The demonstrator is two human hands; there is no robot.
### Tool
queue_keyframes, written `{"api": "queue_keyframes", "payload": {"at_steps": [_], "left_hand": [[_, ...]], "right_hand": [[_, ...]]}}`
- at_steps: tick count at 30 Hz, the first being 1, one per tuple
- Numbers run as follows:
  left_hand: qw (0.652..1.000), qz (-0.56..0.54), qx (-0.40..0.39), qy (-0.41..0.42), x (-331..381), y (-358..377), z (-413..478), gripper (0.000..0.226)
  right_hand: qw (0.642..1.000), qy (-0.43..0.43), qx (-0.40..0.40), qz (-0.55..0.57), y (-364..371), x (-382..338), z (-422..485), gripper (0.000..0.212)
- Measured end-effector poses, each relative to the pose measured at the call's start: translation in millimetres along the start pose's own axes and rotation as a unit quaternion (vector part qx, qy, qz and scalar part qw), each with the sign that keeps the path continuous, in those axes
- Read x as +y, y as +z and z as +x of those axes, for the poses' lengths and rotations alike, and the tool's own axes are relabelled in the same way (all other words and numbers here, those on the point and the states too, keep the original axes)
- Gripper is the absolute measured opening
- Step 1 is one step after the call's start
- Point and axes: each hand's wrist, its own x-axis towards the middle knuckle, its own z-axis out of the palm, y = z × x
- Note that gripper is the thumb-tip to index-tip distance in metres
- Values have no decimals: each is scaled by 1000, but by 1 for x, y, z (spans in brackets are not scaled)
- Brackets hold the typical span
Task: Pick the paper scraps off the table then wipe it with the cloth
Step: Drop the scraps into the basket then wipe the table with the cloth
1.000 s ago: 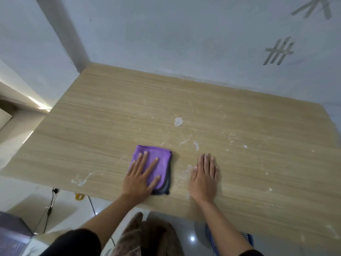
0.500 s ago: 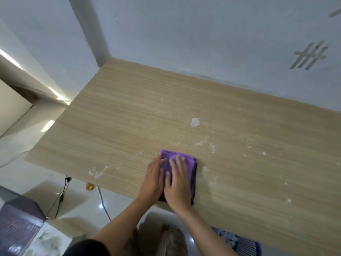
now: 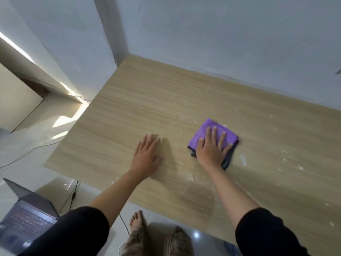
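Note:
A folded purple cloth (image 3: 206, 129) lies on the light wooden table (image 3: 129, 111). My right hand (image 3: 212, 146) presses flat on the cloth with its fingers spread. To the left, my left hand (image 3: 146, 154) rests flat on the bare tabletop, fingers straight, holding nothing. Small white paper scraps and smears (image 3: 284, 159) dot the wood to the right of the cloth.
A grey wall (image 3: 221, 34) borders the table's far edge. An open laptop (image 3: 24, 218) sits on the tiled floor at lower left, with cables (image 3: 73, 194) running beside it. My bare feet (image 3: 137, 220) show under the table's near edge.
The cloth passed from my left hand to my right, which slid it rightward and away from me. My left hand came off it and now lies flat on the bare wood.

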Motion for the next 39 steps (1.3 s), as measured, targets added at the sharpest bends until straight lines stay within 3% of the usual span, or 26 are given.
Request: {"api": "queue_keyframes", "payload": {"at_steps": [4, 7, 9, 13, 17, 19, 22, 26, 29, 35, 37, 39], "left_hand": [[997, 36, -45, 41, -6, -12, 29, 96], [989, 68, -103, 77, -12, -24, 53, 109], [985, 90, -125, 83, -19, -33, 68, 111], [981, 107, -138, 81, -31, -49, 99, 112], [974, 116, -167, 95, -42, -53, 123, 117], [974, 109, -171, 105, -42, -49, 132, 111], [981, 100, -133, 102, -37, -41, 144, 93], [978, 115, -131, 112, -35, -40, 156, 93], [976, 123, -140, 116, -32, -43, 165, 90], [990, 119, -54, 61, -30, -29, 187, 69], [991, 123, -24, 38, -25, -25, 191, 67], [991, 127, 11, 24, -23, -22, 193, 68]], "right_hand": [[976, -208, -21, -52, 19, -44, -27, 55], [967, -249, -22, -50, 20, -36, -31, 54], [975, -214, -3, -50, 17, -16, -22, 54], [998, -19, 38, -55, 4, -1, 22, 58], [996, 83, 5, -41, -4, -34, 75, 51], [997, 63, -21, -43, 0, -61, 91, 51], [995, -55, -36, -75, 16, -99, 85, 54], [988, -132, -16, -81, 23, -100, 54, 60], [990, -114, 5, -86, 17, -73, 66, 59], [997, 53, 27, -48, 4, -69, 146, 50], [997, 51, 25, -42, 4, -85, 165, 51], [998, -16, 16, -50, 8, -101, 168, 50]]}}
